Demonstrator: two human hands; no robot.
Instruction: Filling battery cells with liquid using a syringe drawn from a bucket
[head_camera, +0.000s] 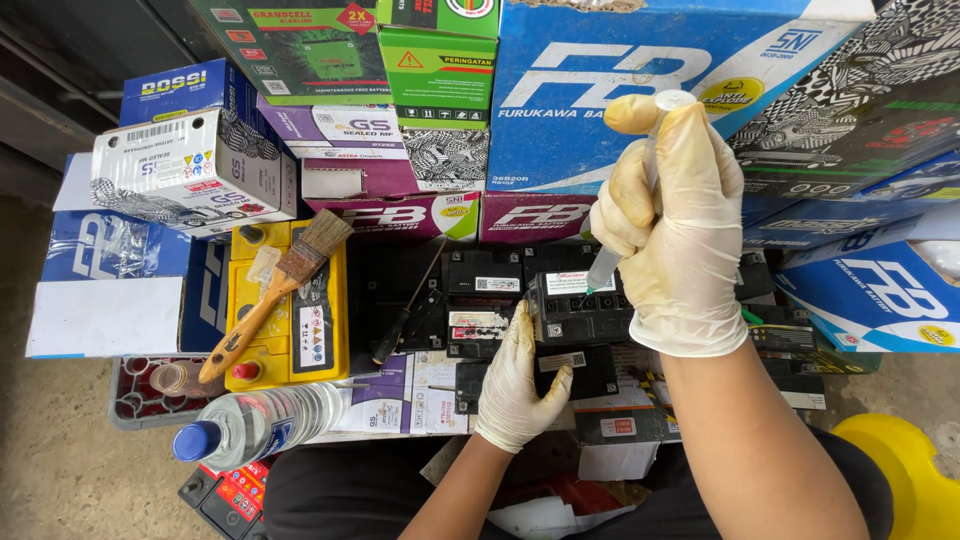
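My right hand (672, 225), in a stained pale glove, is closed around a clear plastic syringe (606, 265) held upright, thumb on the plunger at the top. The syringe's tip points down at a small black battery (578, 308). My left hand (517, 385), also gloved, rests with fingers curled against the front edge of the black batteries just below and left of that one. Several more black batteries (480, 300) lie side by side around it.
A yellow battery (290, 320) with a wooden paintbrush (275, 290) on it lies at left. A screwdriver (405, 320) lies beside it. A clear bottle with a blue cap (260, 420) lies in front. Stacked battery boxes (600, 90) wall the back. A yellow object (910, 470) sits at right.
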